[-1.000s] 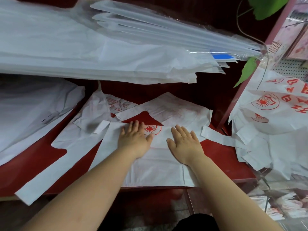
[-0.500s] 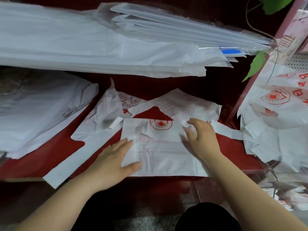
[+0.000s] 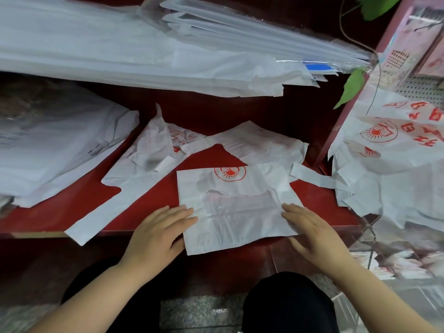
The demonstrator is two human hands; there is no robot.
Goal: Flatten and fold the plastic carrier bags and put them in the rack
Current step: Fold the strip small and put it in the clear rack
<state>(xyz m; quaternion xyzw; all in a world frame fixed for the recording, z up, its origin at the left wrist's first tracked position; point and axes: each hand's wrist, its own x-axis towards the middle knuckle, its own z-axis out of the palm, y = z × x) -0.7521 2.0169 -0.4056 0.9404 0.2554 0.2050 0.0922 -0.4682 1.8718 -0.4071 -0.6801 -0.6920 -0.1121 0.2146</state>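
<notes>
A white carrier bag with a red round logo [image 3: 236, 203] lies folded into a rough square at the front edge of the red shelf [image 3: 149, 200]. My left hand [image 3: 159, 233] lies flat with fingers apart on the bag's lower left corner. At the bag's right edge rests my right hand [image 3: 310, 233], flat and spread, holding nothing. More white bags lie behind: an unfolded one [image 3: 144, 174] to the left, another [image 3: 254, 143] just beyond the folded one.
A thick stack of white bags [image 3: 144, 51] fills the shelf above. Another pile [image 3: 48, 150] sits at the left. Loose logo bags [image 3: 389, 159] hang off the rack at the right, past a red upright post [image 3: 341, 121]. Green leaves [image 3: 352, 86] dangle nearby.
The bag's top part has been folded down toward me, making a smaller square. Both hands slid back to the front edge, one at each side of the bag.
</notes>
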